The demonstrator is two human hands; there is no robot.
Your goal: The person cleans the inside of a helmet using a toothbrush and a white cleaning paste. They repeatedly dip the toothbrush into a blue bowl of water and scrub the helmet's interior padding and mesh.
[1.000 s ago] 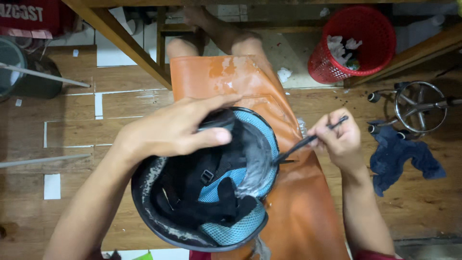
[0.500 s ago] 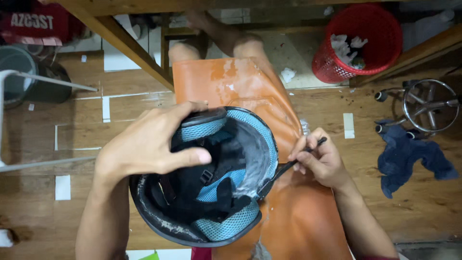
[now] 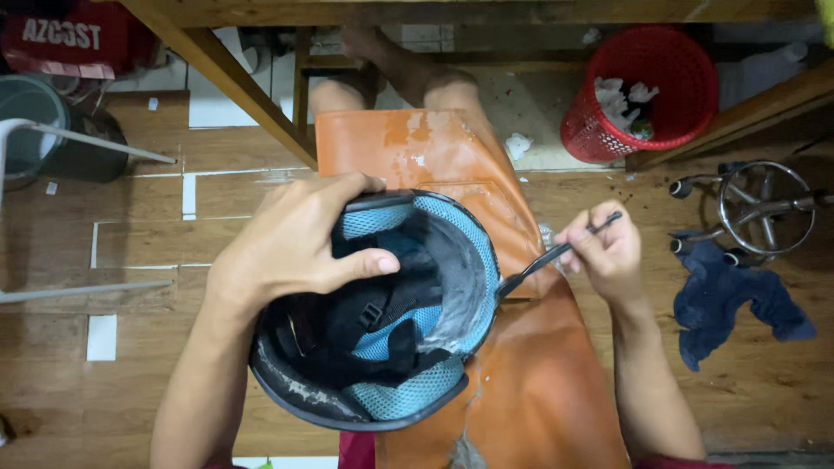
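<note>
An upturned black helmet (image 3: 304, 391) with blue mesh padding and black straps rests on my lap, over an orange apron (image 3: 521, 382). My left hand (image 3: 300, 247) grips the helmet's far rim, thumb hooked inside over the lining. My right hand (image 3: 604, 252) holds a thin black brush (image 3: 556, 254) by its handle. The brush's tip reaches the helmet's right inner edge, where the lining is smeared grey-white.
A red mesh waste basket (image 3: 638, 91) with crumpled paper stands at the upper right. A dark blue rag (image 3: 734, 304) lies on the wooden floor beside a metal stool base (image 3: 764, 208). Wooden table legs (image 3: 226, 74) cross the top. A grey bucket (image 3: 35, 130) sits at the far left.
My left hand has shifted its grip along the helmet's far rim, turning the helmet slightly. The brush stays at the right inner edge, moved a little.
</note>
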